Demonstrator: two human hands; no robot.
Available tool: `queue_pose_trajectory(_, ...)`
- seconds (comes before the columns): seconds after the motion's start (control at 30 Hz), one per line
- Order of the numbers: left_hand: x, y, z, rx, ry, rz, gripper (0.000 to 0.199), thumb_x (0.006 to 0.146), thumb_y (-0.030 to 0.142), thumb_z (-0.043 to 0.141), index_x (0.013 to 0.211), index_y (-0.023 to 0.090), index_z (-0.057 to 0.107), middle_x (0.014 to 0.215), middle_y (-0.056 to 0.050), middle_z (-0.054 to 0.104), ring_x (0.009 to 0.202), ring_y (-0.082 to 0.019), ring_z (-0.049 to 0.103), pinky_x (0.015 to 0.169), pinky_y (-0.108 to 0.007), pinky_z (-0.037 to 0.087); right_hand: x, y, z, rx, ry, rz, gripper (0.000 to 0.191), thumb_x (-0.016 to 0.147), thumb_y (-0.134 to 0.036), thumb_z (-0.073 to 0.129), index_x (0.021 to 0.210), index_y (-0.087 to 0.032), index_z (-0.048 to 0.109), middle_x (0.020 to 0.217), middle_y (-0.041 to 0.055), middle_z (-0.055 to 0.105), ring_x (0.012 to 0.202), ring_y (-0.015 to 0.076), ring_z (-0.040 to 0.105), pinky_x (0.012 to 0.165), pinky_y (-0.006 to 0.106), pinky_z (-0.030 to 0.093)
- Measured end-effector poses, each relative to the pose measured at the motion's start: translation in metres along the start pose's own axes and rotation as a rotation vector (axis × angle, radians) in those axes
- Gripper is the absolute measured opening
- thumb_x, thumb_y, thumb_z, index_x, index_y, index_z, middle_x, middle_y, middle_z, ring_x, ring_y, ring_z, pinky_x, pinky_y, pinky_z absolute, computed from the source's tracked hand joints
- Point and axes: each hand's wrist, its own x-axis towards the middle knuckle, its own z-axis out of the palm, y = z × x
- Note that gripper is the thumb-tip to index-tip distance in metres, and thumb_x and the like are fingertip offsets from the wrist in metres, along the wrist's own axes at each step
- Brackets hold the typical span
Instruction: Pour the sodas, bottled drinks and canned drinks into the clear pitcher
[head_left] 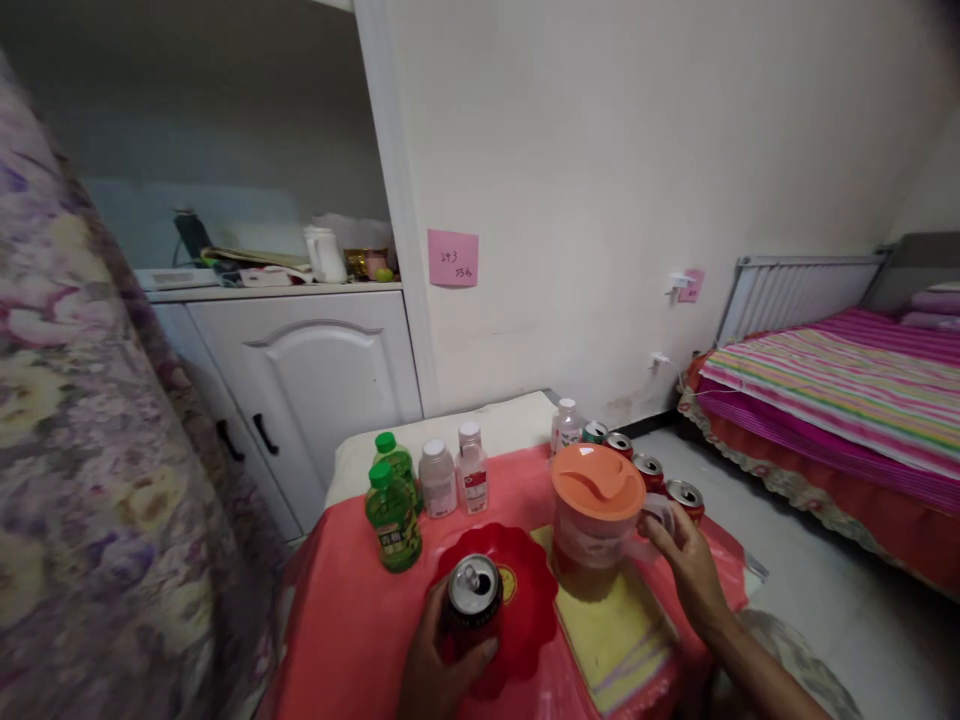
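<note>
My left hand (439, 650) is wrapped round a dark drink can (474, 592) with its top opened, held upright over a red scalloped plate (534, 620). My right hand (684, 560) grips the clear handle of a plastic pitcher (589, 535) with an orange lid (600, 482). The pitcher is above a yellow cloth (611, 640); whether its base touches the cloth I cannot tell. Left of the plate stand green bottles (395, 525) and clear, white-capped bottles (439, 480). Several opened cans (649, 470) stand in a row behind the pitcher.
A red cover (330, 590) lies over the table. Another clear bottle (566, 428) stands at its back edge, near the wall. A floral curtain (97, 450) hangs at left, beside a white cabinet (322, 380). A bed (840, 400) with striped bedding is at right.
</note>
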Motion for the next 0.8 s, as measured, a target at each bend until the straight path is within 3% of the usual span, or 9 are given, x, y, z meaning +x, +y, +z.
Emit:
queue_pose_trajectory(0.1,0.002,0.000,0.001,0.008,0.004,-0.024,0.084,0.056,0.041,0.088,0.129,0.012,0.058,0.134,-0.023,0.066,0.129,-0.044,0.057,0.110,-0.057,0.044,-0.011,-0.002,-0.009,-0.079,-0.017,0.005,0.053,0.080,-0.052,0.071,0.123,-0.023,0.060,0.124,0.0102,0.068,0.115,0.0301,0.062,0.099,0.042,0.049)
queue_pose_trajectory(0.17,0.003,0.001,0.003,0.006,0.011,-0.031,0.087,0.053,0.043,0.089,0.128,0.011,0.058,0.133,-0.024,0.067,0.127,-0.045,0.058,0.109,-0.058,0.045,-0.022,-0.003,-0.018,-0.138,0.035,-0.014,0.058,0.080,-0.053,0.069,0.129,-0.024,0.055,0.134,0.0125,0.062,0.121,0.0317,0.059,0.105,0.047,0.046)
queue_pose_trajectory(0.27,0.003,0.001,0.005,-0.018,0.024,-0.037,0.087,0.049,0.043,0.090,0.125,0.012,0.060,0.130,-0.023,0.069,0.125,-0.046,0.059,0.107,-0.058,0.047,-0.046,-0.005,-0.033,-0.206,0.135,-0.097,0.049,0.085,-0.050,0.064,0.126,-0.024,0.057,0.131,0.0135,0.061,0.116,0.0309,0.061,0.102,0.049,0.048)
queue_pose_trajectory(0.37,0.002,0.002,0.007,-0.030,0.032,-0.042,0.085,0.047,0.043,0.091,0.122,0.015,0.063,0.126,-0.021,0.072,0.124,-0.046,0.061,0.105,-0.055,0.050,-0.073,-0.012,-0.034,-0.254,0.037,-0.195,0.032,0.090,-0.041,0.061,0.118,-0.026,0.063,0.121,0.0116,0.066,0.113,0.0277,0.063,0.097,0.041,0.052)
queue_pose_trajectory(0.47,0.000,0.003,0.010,-0.021,0.011,-0.036,0.086,0.046,0.044,0.092,0.123,0.017,0.064,0.128,-0.019,0.071,0.124,-0.044,0.061,0.106,-0.052,0.050,-0.093,-0.022,-0.008,-0.252,-0.255,-0.246,0.025,0.086,-0.034,0.065,0.109,-0.026,0.069,0.111,0.0096,0.072,0.108,0.0266,0.067,0.094,0.037,0.055)
queue_pose_trajectory(0.57,-0.002,0.004,0.013,-0.015,-0.038,-0.013,0.084,0.048,0.045,0.092,0.122,0.016,0.064,0.130,-0.021,0.070,0.125,-0.043,0.060,0.108,-0.053,0.048,-0.099,-0.033,0.036,-0.210,-0.514,-0.165,0.048,0.074,-0.030,0.074,0.120,-0.022,0.066,0.122,0.0125,0.069,0.112,0.0304,0.065,0.097,0.042,0.053)
queue_pose_trajectory(0.67,-0.003,0.004,0.014,-0.008,-0.048,0.002,0.083,0.045,0.046,0.093,0.118,0.016,0.068,0.128,-0.020,0.071,0.126,-0.045,0.059,0.109,-0.055,0.047,-0.098,-0.043,0.077,-0.150,-0.567,-0.055,0.073,0.066,-0.028,0.083,0.134,-0.023,0.058,0.136,0.0139,0.062,0.126,0.0335,0.058,0.109,0.048,0.044)
queue_pose_trajectory(0.8,-0.002,0.001,0.012,-0.026,-0.061,0.015,0.086,0.037,0.047,0.095,0.116,0.021,0.071,0.126,-0.017,0.073,0.125,-0.047,0.060,0.107,-0.058,0.048,-0.096,-0.049,0.106,-0.100,-0.559,0.001,0.084,0.055,-0.022,0.090,0.132,-0.024,0.058,0.134,0.0119,0.064,0.126,0.0339,0.057,0.111,0.049,0.041)
